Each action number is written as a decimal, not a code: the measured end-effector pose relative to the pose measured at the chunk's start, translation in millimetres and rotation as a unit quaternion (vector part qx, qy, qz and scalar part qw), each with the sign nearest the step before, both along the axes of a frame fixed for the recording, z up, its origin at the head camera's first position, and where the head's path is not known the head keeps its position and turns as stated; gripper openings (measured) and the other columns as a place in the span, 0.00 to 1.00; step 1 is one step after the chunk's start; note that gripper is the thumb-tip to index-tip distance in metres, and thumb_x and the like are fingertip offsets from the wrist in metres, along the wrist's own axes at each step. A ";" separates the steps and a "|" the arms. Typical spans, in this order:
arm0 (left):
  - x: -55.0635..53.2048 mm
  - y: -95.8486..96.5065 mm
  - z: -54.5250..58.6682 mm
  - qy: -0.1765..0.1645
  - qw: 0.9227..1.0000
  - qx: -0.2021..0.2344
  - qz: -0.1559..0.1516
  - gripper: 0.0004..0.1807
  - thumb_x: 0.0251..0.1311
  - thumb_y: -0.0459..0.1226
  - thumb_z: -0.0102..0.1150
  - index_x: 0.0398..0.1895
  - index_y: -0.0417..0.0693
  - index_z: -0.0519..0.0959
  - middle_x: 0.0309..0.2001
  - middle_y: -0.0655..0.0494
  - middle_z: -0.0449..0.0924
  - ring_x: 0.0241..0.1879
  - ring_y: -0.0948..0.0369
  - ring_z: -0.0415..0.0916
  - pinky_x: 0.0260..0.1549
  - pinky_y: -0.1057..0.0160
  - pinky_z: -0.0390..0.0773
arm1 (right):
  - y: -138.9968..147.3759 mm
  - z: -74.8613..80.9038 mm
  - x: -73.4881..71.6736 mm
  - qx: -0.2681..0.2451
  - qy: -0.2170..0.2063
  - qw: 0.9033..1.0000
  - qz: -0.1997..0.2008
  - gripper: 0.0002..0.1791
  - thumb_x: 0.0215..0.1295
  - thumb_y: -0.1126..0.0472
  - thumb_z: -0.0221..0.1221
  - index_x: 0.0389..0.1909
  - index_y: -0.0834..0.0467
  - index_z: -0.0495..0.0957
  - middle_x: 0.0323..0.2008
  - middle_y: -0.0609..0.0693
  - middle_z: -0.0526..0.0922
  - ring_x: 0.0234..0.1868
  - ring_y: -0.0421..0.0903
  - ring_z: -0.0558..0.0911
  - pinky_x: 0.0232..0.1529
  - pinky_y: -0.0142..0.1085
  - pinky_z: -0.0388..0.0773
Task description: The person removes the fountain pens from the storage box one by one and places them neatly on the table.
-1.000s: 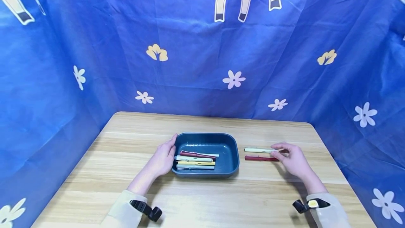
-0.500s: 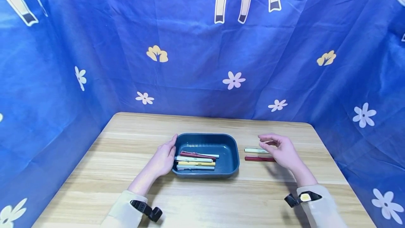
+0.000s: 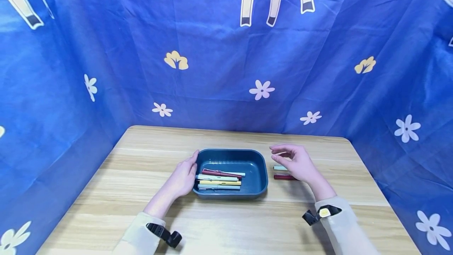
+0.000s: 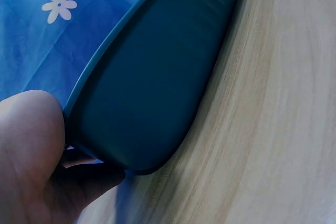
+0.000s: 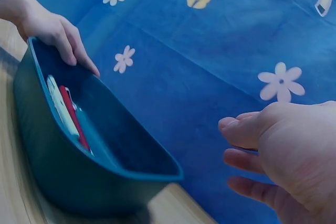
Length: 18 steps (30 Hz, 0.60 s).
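A dark teal box point(image 3: 253, 184) stands on the table with several pens inside: a dark red pen point(image 3: 221, 173), a pale green pen point(image 3: 216, 177), a yellow pen point(image 3: 233, 183) and a grey-blue pen point(image 3: 219, 187). My left hand point(image 3: 182, 176) grips the box's left end at the rim. To the right of the box, my right hand point(image 3: 295, 162) hovers with loosely bent fingers and nothing between them. Below it on the table lie another pale green pen point(image 3: 279, 167) and another dark red pen point(image 3: 283, 177), both partly hidden by the hand.
The wooden table point(image 3: 226, 227) is bordered at the back and sides by a blue cloth point(image 3: 212, 82) printed with flowers and animal legs. A black wrist camera point(image 3: 166, 236) is strapped over the left sleeve, another wrist camera point(image 3: 313, 216) over the right.
My right hand has come away from the two pens on the table and moved left over them, toward the box. The left hand, the box and the pens have stayed put.
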<state>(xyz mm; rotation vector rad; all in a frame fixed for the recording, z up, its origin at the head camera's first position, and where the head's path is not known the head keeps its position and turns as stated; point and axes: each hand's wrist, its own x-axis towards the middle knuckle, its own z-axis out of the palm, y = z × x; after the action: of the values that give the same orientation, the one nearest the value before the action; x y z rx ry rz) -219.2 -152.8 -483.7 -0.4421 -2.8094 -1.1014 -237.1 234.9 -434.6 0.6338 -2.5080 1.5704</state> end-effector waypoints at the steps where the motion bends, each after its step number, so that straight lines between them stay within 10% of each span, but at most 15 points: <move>1: -0.1 -0.2 -0.2 -0.001 1.000 0.000 0.000 0.29 0.74 0.32 0.38 0.76 0.38 0.52 0.71 0.38 0.57 0.70 0.46 0.57 0.69 0.47 0.57 | -3.2 0.0 -1.6 -0.001 0.000 1.000 0.004 0.12 0.62 0.68 0.65 0.47 0.61 0.84 0.48 0.57 0.84 0.45 0.55 0.85 0.47 0.35 0.83; 18: 0.8 0.2 1.1 -0.009 1.000 0.005 0.003 0.28 0.74 0.32 0.37 0.76 0.39 0.52 0.71 0.37 0.57 0.70 0.46 0.57 0.69 0.47 0.57 | -58.6 -14.8 -14.8 0.016 -0.042 0.993 0.107 0.16 0.63 0.63 0.66 0.50 0.63 0.83 0.46 0.59 0.84 0.44 0.46 0.84 0.45 0.39 0.84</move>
<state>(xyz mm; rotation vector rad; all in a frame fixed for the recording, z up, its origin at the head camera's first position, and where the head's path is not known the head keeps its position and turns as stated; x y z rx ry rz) -218.5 -152.6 -482.6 -0.4240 -2.8176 -1.1250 -251.8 176.3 -449.4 0.8871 -2.6047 1.6606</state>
